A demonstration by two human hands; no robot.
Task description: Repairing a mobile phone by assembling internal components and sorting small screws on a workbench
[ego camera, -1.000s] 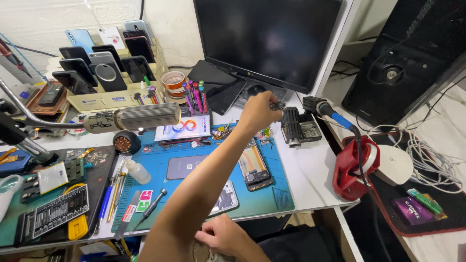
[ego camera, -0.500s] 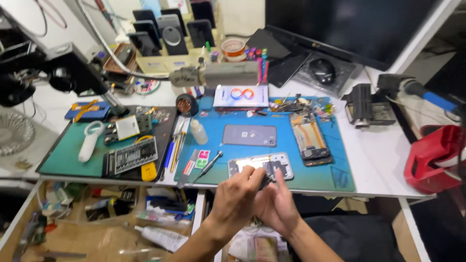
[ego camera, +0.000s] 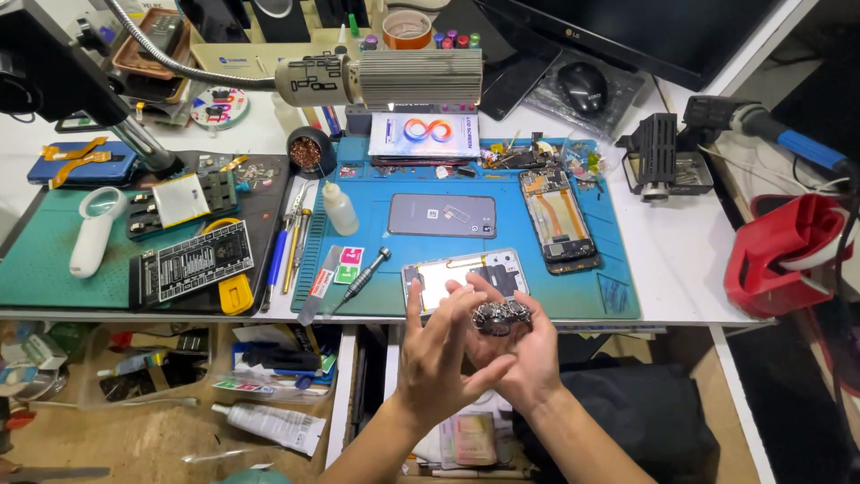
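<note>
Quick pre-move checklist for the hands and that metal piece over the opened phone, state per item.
1. Metal piece held: ok, it rests on the right hand at the fingers.
2. Left hand free: ok, fingers spread beside the piece, holding nothing.
3. Opened phone lying flat on the blue mat: ok, partly hidden by the hands.
4. Screwdriver within reach: ok, on the mat left of the phone.
5. What the metal piece is: cannot tell, blurred.
6. Second phone frame out of the way: ok, on the mat farther back and right.
</note>
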